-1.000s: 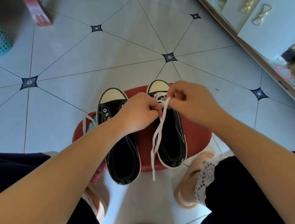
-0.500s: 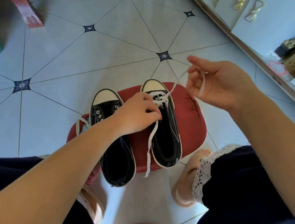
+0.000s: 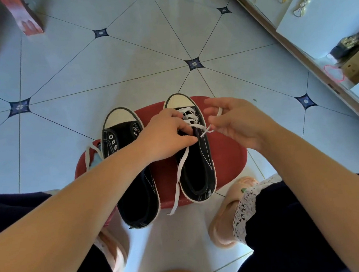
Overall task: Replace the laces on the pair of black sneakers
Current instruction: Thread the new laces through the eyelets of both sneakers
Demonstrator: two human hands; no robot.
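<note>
Head view, the only one. Left hand [image 3: 169, 132] is down on the half-laced sneaker [image 3: 200, 164], fingers curled over the eyelet rows, thumb and forefinger pinching the white lace [image 3: 179, 179] where its long free end drops from under the thumb, past the heel and off the red stool [image 3: 228, 153]. Right hand [image 3: 236, 122], just beside the left, pinches the lace's other, short end at its fingertips [image 3: 213, 128], with a loop of lace over the upper fingers. The unlaced sneaker [image 3: 132, 183] lies under the left forearm, eyelets bare. A second lace [image 3: 88, 153] lies beyond that shoe, on the stool's edge. Change: a second ago both hands were bunched over the eyelets. Half a second ago the right hand had swung out, away from the left, drawing the lace taut. It is now back close to the shoe. Judgement: one crossing pulled through and snugged, next eyelet pending; only the toe-end rows are done on this shoe, the other not started. Writing: none legible; heel tab too small to read.
</note>
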